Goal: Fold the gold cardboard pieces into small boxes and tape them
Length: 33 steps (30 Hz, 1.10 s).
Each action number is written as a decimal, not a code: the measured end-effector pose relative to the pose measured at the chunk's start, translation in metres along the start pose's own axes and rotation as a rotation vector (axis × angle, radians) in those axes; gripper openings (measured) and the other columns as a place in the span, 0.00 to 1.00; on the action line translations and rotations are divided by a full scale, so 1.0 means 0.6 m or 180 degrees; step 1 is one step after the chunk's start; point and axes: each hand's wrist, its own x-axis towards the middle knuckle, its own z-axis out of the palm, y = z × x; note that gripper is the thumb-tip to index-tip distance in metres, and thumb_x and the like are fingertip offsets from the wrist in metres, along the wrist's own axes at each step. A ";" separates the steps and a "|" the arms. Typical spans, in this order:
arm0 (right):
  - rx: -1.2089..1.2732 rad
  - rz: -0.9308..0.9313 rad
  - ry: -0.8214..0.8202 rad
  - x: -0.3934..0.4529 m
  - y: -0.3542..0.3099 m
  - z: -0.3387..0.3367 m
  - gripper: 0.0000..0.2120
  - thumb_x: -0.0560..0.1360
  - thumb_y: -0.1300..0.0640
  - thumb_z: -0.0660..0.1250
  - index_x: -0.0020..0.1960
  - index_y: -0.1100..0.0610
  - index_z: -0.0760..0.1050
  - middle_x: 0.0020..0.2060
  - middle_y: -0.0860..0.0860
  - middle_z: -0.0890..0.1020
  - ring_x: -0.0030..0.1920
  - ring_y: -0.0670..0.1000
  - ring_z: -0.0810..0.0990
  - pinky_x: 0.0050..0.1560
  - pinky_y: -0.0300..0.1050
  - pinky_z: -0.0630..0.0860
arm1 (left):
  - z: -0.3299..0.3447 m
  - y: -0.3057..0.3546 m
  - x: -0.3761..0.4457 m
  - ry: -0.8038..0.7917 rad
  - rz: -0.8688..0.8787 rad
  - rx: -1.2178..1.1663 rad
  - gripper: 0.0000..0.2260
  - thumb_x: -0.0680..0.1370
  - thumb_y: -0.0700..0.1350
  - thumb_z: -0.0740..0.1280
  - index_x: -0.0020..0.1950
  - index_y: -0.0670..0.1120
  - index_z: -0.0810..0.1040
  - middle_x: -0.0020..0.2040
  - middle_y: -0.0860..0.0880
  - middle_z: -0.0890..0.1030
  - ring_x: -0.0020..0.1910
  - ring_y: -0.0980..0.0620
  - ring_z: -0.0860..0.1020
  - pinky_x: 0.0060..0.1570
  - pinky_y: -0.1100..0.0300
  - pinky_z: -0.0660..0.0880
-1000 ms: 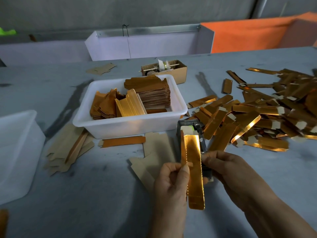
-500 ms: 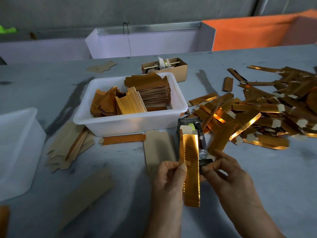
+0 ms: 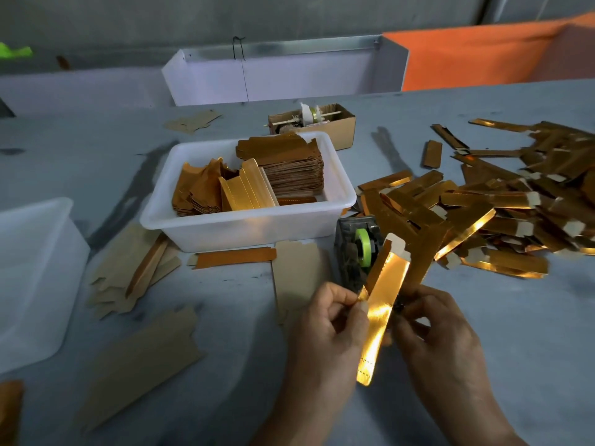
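Observation:
A long gold cardboard piece (image 3: 381, 304), partly folded into a narrow box, tilts up and to the right between my hands. My left hand (image 3: 331, 320) pinches its left edge with thumb and forefinger. My right hand (image 3: 441, 329) grips it from the right side and behind. Just beyond them a grey tape dispenser (image 3: 355, 249) with a green roll stands on the table. A white bin (image 3: 248, 220) holds stacks of flat gold pieces. A heap of folded gold boxes (image 3: 502, 204) lies to the right.
Brown flat cardboard blanks (image 3: 135, 268) lie left of the bin, and another blank (image 3: 145, 358) lies at the lower left. A second white tub (image 3: 32, 278) stands at the far left. A small cardboard box (image 3: 341, 127) with a spool sits behind the bin.
The gold piece has tilted from upright to leaning right, uncovering the green tape roll. Both hands stay on it. A brown blank has slid to the lower left.

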 end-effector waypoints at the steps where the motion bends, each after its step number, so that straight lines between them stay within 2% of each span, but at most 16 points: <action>1: 0.0196 0.0120 0.0002 0.001 0.004 -0.010 0.08 0.74 0.63 0.67 0.36 0.56 0.73 0.58 0.50 0.77 0.51 0.48 0.75 0.45 0.35 0.71 | 0.000 0.001 0.001 -0.0006 -0.0010 0.0076 0.03 0.78 0.51 0.64 0.47 0.54 0.73 0.46 0.56 0.83 0.44 0.57 0.82 0.42 0.64 0.79; 3: 0.0640 0.0283 -0.0095 -0.002 0.005 -0.036 0.05 0.75 0.60 0.64 0.40 0.56 0.74 0.57 0.49 0.78 0.53 0.50 0.77 0.46 0.40 0.73 | 0.000 0.005 0.002 -0.0031 -0.0078 0.0056 0.03 0.78 0.51 0.64 0.47 0.53 0.73 0.47 0.55 0.83 0.46 0.53 0.82 0.45 0.60 0.80; 5: 0.0825 0.0175 -0.0255 -0.011 -0.003 -0.066 0.05 0.73 0.51 0.63 0.42 0.51 0.75 0.51 0.44 0.80 0.52 0.49 0.79 0.47 0.44 0.74 | 0.001 0.009 0.001 -0.0036 -0.0167 0.0006 0.04 0.78 0.51 0.64 0.48 0.52 0.74 0.48 0.54 0.83 0.47 0.51 0.82 0.48 0.55 0.80; 8: 0.1086 0.0015 -0.0643 -0.022 -0.035 -0.099 0.11 0.62 0.43 0.63 0.40 0.47 0.77 0.40 0.45 0.81 0.42 0.46 0.80 0.44 0.46 0.76 | 0.002 0.016 -0.003 0.0057 -0.0151 0.0083 0.04 0.77 0.53 0.65 0.47 0.54 0.75 0.44 0.56 0.82 0.43 0.57 0.81 0.41 0.65 0.77; 11: 0.1411 -0.0088 -0.1111 -0.019 -0.068 -0.108 0.06 0.62 0.50 0.66 0.38 0.47 0.79 0.35 0.49 0.81 0.36 0.45 0.79 0.34 0.38 0.77 | 0.001 0.028 -0.011 0.0063 -0.0176 0.0012 0.05 0.76 0.55 0.66 0.46 0.55 0.76 0.41 0.58 0.82 0.41 0.59 0.80 0.39 0.66 0.75; 14: 0.1438 -0.0216 -0.1339 -0.010 -0.080 -0.102 0.06 0.63 0.53 0.66 0.37 0.48 0.81 0.34 0.49 0.81 0.34 0.43 0.78 0.34 0.31 0.75 | -0.004 0.041 -0.015 0.0051 -0.0143 -0.0105 0.05 0.74 0.52 0.68 0.45 0.52 0.79 0.39 0.55 0.84 0.40 0.56 0.82 0.38 0.62 0.77; 16: 0.1373 -0.0273 -0.1346 -0.006 -0.082 -0.096 0.06 0.66 0.55 0.66 0.38 0.49 0.82 0.34 0.47 0.82 0.34 0.41 0.78 0.33 0.30 0.73 | -0.011 0.046 -0.018 0.0022 -0.0130 -0.0206 0.03 0.74 0.49 0.69 0.44 0.51 0.81 0.39 0.53 0.84 0.40 0.54 0.82 0.41 0.57 0.78; 19: 0.1151 -0.0328 -0.1274 -0.005 -0.081 -0.088 0.10 0.71 0.61 0.65 0.38 0.48 0.82 0.35 0.43 0.82 0.37 0.40 0.78 0.33 0.28 0.73 | -0.018 0.049 -0.024 -0.0015 -0.0143 -0.0213 0.03 0.75 0.49 0.68 0.43 0.53 0.82 0.39 0.54 0.84 0.39 0.54 0.82 0.41 0.59 0.78; 22: 0.1034 -0.0430 -0.1155 -0.006 -0.081 -0.082 0.12 0.69 0.58 0.66 0.46 0.42 0.79 0.38 0.39 0.81 0.40 0.39 0.78 0.34 0.28 0.74 | -0.022 0.049 -0.028 -0.0077 -0.0198 -0.0305 0.05 0.75 0.49 0.68 0.46 0.53 0.83 0.39 0.54 0.84 0.39 0.56 0.81 0.38 0.65 0.75; 24: 0.0957 -0.0420 -0.1095 -0.004 -0.082 -0.080 0.14 0.66 0.53 0.66 0.50 0.41 0.74 0.38 0.41 0.81 0.39 0.41 0.79 0.34 0.30 0.75 | -0.023 0.050 -0.029 -0.0108 -0.0197 -0.0351 0.05 0.75 0.49 0.68 0.47 0.53 0.83 0.39 0.54 0.84 0.38 0.58 0.81 0.38 0.66 0.74; 26: 0.0939 -0.0382 -0.1008 -0.002 -0.084 -0.080 0.16 0.62 0.50 0.65 0.49 0.44 0.70 0.36 0.43 0.82 0.37 0.42 0.80 0.32 0.31 0.75 | -0.025 0.049 -0.030 -0.0126 -0.0131 -0.0332 0.05 0.75 0.50 0.68 0.47 0.54 0.83 0.39 0.55 0.84 0.38 0.59 0.81 0.37 0.67 0.74; 29: 0.0873 -0.0361 -0.0916 -0.002 -0.087 -0.079 0.16 0.60 0.49 0.65 0.47 0.48 0.69 0.35 0.43 0.83 0.35 0.42 0.81 0.32 0.31 0.75 | -0.027 0.045 -0.029 -0.0172 -0.0014 -0.0292 0.05 0.76 0.49 0.67 0.47 0.55 0.83 0.39 0.55 0.84 0.38 0.58 0.80 0.35 0.68 0.73; 31: 0.0747 -0.0330 -0.0919 -0.002 -0.086 -0.076 0.14 0.63 0.50 0.67 0.46 0.48 0.68 0.35 0.40 0.82 0.35 0.41 0.80 0.31 0.30 0.75 | -0.028 0.042 -0.030 -0.0217 0.0015 -0.0302 0.05 0.76 0.49 0.67 0.47 0.55 0.83 0.38 0.55 0.84 0.37 0.59 0.79 0.36 0.68 0.72; 33: 0.0665 -0.0314 -0.0906 -0.001 -0.084 -0.075 0.13 0.68 0.54 0.70 0.46 0.47 0.68 0.35 0.39 0.81 0.35 0.40 0.80 0.31 0.29 0.74 | -0.030 0.039 -0.030 -0.0292 0.0021 -0.0302 0.07 0.74 0.52 0.67 0.49 0.54 0.83 0.38 0.55 0.83 0.38 0.59 0.79 0.37 0.68 0.71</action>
